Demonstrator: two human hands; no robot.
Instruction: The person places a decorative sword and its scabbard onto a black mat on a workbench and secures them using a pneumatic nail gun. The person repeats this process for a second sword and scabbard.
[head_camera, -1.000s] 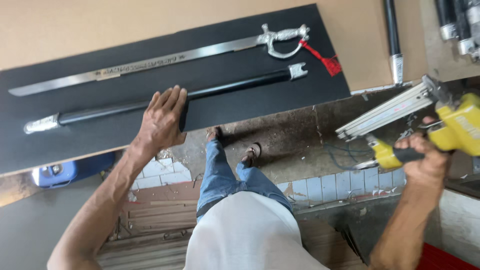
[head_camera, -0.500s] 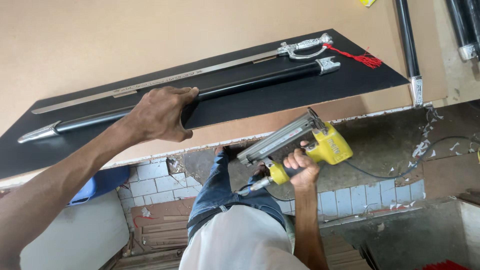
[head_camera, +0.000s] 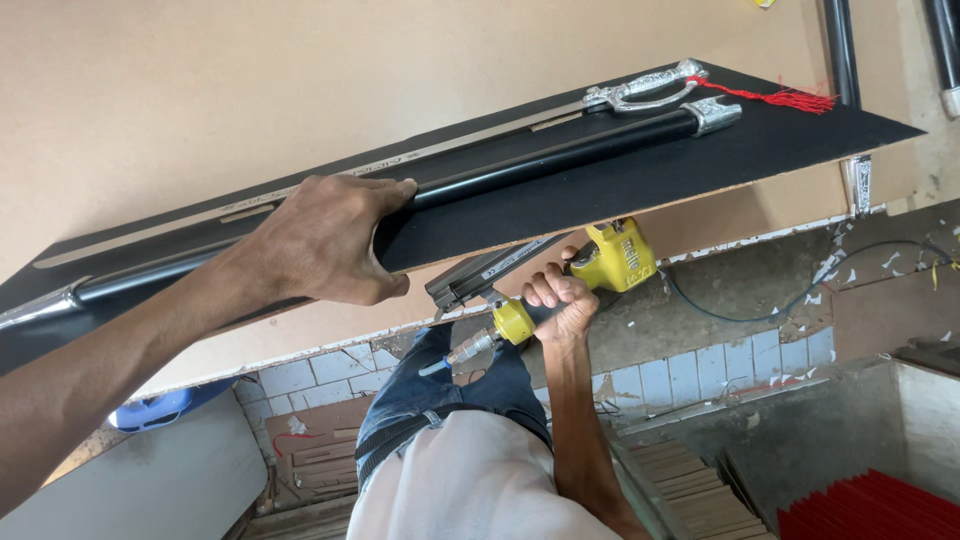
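Left hand (head_camera: 325, 240) is clamping the near edge of the flat black display board (head_camera: 620, 185), tilting it up. Right hand (head_camera: 562, 303) is gripping the yellow pneumatic nail gun (head_camera: 560, 270) just under that edge, likely to reach the board's underside.

I've got my left arm coming in from the lower left of the frame, forearm running diagonally up toward the centre; my left hand (head_camera: 335, 240) sits left of centre, palm down, fingers (head_camera: 395, 190) curled over an edge and thumb tucked beneath, clamped firm; my right arm rises from the bottom centre, forearm near vertical, wrist bent slightly left; my right hand (head_camera: 562, 300) is just below centre, fist wrapped tight round a grip, knuckles toward me; the two hands sit near each other, not touching.
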